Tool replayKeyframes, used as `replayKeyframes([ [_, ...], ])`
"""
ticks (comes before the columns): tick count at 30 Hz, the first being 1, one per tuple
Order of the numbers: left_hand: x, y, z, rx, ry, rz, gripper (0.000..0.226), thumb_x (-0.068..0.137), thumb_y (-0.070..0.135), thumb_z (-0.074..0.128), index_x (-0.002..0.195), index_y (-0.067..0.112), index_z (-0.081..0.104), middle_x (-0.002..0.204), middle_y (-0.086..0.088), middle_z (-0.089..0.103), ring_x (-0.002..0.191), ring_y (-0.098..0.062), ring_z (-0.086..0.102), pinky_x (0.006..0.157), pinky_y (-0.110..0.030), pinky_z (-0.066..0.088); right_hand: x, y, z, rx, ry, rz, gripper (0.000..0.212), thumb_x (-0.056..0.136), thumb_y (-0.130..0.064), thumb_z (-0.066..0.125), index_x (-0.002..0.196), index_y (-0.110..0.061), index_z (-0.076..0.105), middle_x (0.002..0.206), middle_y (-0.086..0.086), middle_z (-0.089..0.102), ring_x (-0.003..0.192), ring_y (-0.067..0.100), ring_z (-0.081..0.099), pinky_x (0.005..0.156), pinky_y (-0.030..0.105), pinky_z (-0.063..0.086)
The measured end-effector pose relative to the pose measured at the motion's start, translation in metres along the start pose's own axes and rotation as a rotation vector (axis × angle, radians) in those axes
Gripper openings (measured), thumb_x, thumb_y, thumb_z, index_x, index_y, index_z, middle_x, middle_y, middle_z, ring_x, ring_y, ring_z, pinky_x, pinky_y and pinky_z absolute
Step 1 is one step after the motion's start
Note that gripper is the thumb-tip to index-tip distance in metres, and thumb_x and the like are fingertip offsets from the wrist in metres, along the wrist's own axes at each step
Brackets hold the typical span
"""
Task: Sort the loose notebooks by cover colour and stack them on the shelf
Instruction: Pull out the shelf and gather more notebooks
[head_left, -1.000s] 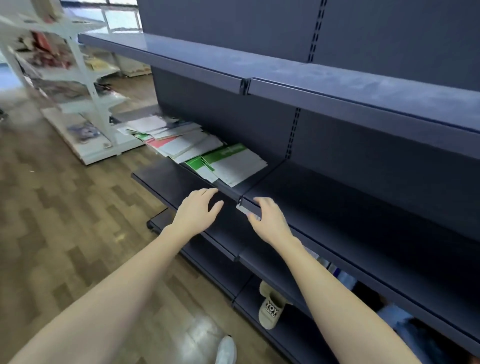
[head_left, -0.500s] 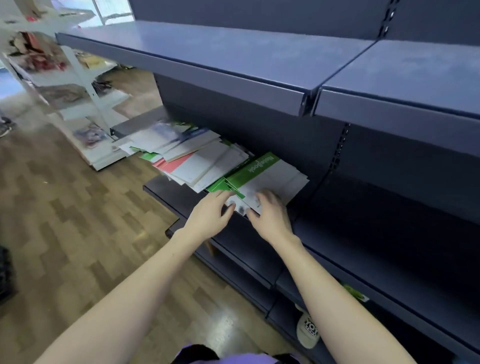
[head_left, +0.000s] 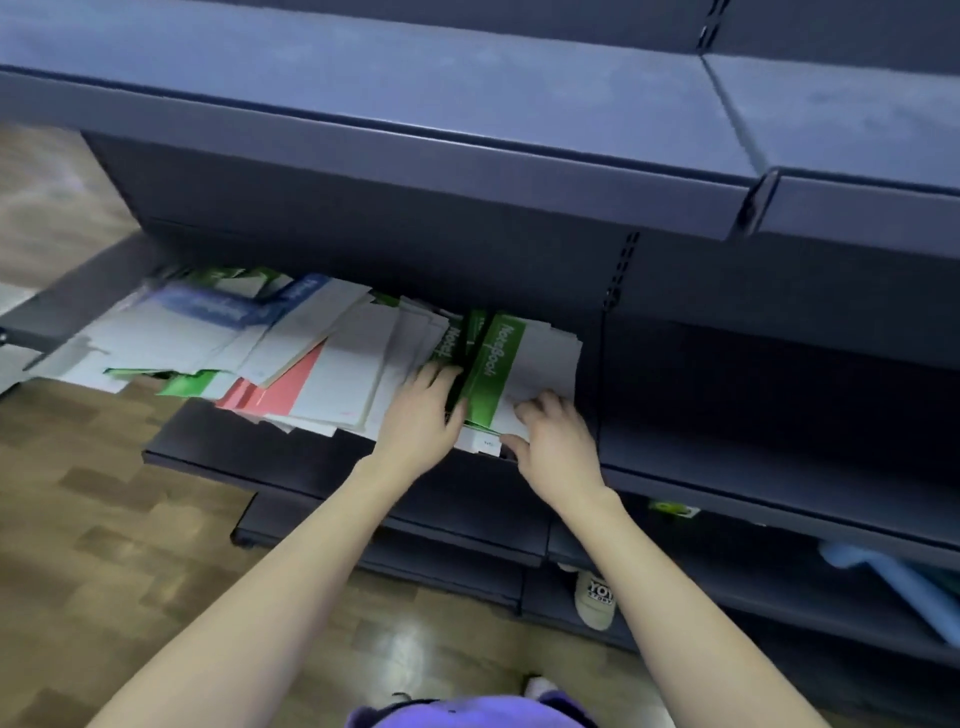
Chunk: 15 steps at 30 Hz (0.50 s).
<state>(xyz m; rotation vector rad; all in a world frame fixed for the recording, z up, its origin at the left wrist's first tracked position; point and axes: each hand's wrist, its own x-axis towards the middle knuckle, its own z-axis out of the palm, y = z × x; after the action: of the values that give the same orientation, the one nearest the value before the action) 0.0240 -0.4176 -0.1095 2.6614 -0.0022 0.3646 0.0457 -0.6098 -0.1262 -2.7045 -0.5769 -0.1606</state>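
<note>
Hands (head_left: 421, 415) now on notebooks (head_left: 498, 374), shelf (head_left: 291, 447)

Dark shelving unit (head_left: 467, 218) stands on wood-patterned floor (head_left: 93, 545).

A dark blue metal shelf (head_left: 322, 462) carries a loose spread of notebooks (head_left: 332, 358) fanned from nine o'clock toward three: white, blue, red (head_left: 280, 392), and a green one (head_left: 491, 374) at the three o'clock end.

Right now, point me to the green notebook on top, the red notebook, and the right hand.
green notebook (head_left: 491, 371), head view, on its green spine band.
red notebook (head_left: 291, 387), head view, on its exposed red cover.
right hand (head_left: 556, 441), head view, on the back of the hand.
</note>
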Motion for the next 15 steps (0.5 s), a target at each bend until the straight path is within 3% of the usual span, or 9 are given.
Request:
replayKeyframes([
  [4, -0.003, -0.011, 0.010, 0.117, -0.033, 0.098, 0.050, 0.094, 0.041, 0.038, 0.125, 0.011, 0.063, 0.121, -0.010, 0.066, 0.113, -0.034, 0.058, 0.101, -0.044, 0.041, -0.014, -0.004, -0.004, 0.007, 0.022, 0.110, 0.036, 0.091, -0.033, 0.068, 0.122, -0.015, 0.067, 0.124, 0.008, 0.058, 0.114, 0.033, 0.050, 0.096, 0.043, 0.039],
  [8, -0.001, -0.015, 0.009, 0.115, -0.038, 0.125, 0.055, 0.094, 0.050, 0.034, 0.109, 0.011, 0.070, 0.111, -0.011, 0.068, 0.107, -0.036, 0.059, 0.096, -0.046, 0.043, -0.038, -0.005, -0.009, -0.022, 0.035, 0.212, 0.037, 0.094, -0.029, 0.064, 0.130, -0.018, 0.062, 0.135, 0.004, 0.053, 0.126, 0.028, 0.043, 0.104, 0.041, 0.036],
  [12, -0.001, -0.014, 0.009, 0.128, -0.055, 0.142, 0.039, 0.095, 0.047, 0.052, 0.100, 0.012, 0.070, 0.107, -0.012, 0.064, 0.102, -0.036, 0.058, 0.097, -0.047, 0.041, -0.059, -0.012, -0.007, 0.107, 0.100, 0.311, 0.036, 0.092, -0.022, 0.064, 0.127, -0.013, 0.064, 0.133, 0.004, 0.054, 0.128, 0.025, 0.040, 0.107, 0.036, 0.036],
  [15, -0.003, -0.012, 0.010, 0.119, -0.047, 0.139, 0.041, 0.094, 0.045, 0.060, 0.113, 0.010, 0.066, 0.114, -0.017, 0.060, 0.106, -0.038, 0.056, 0.102, -0.048, 0.039, -0.061, -0.026, -0.008, 0.320, 0.270, 0.530, 0.026, 0.092, -0.022, 0.065, 0.116, -0.012, 0.067, 0.126, 0.004, 0.053, 0.121, 0.023, 0.042, 0.095, 0.026, 0.032],
])
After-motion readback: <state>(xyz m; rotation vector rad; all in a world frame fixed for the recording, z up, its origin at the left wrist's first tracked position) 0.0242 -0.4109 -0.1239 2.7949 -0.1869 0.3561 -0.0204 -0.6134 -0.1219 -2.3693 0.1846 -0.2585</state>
